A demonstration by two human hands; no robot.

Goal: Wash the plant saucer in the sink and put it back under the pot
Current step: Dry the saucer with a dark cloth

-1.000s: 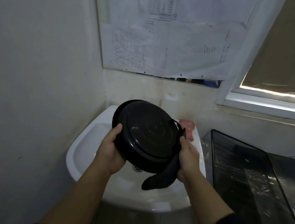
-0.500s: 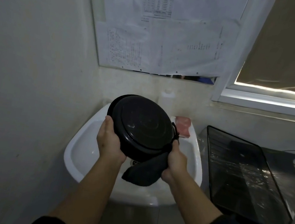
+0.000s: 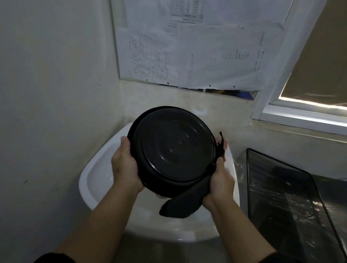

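Saucer's tipped a touch more upright vs half a sec ago, underside facing the cam squarely now, and the pink thing on the sink's back ledge has gone nearly out of sight behind its rim. The black plant saucer sits in mid-air over the white sink, tilted, bottom toward us, concentric rings catching a bit of light. Left hand grips the lower-left edge, thumb up along the rim, fingers hidden round the far side. Right hand holds the lower-right edge and pinches a dark cloth against it; the cloth hangs below the saucer in a limp flap, w/ a thin strand sticking up past the rim on the right. Both forearms bare, dark sleeves pushed up near the bottom of the shot. Sink bowl below, drain mostly hidden behind the saucer. Behind: printed paper sheets pinned on the wall, overlapping. Right of that, a window w/ a blind down, bright strip of daylight at its foot. Right of the sink, a dark tray lying tilted on the counter, plastic film glinting on it. Room's dim. Can't tell if water's running.
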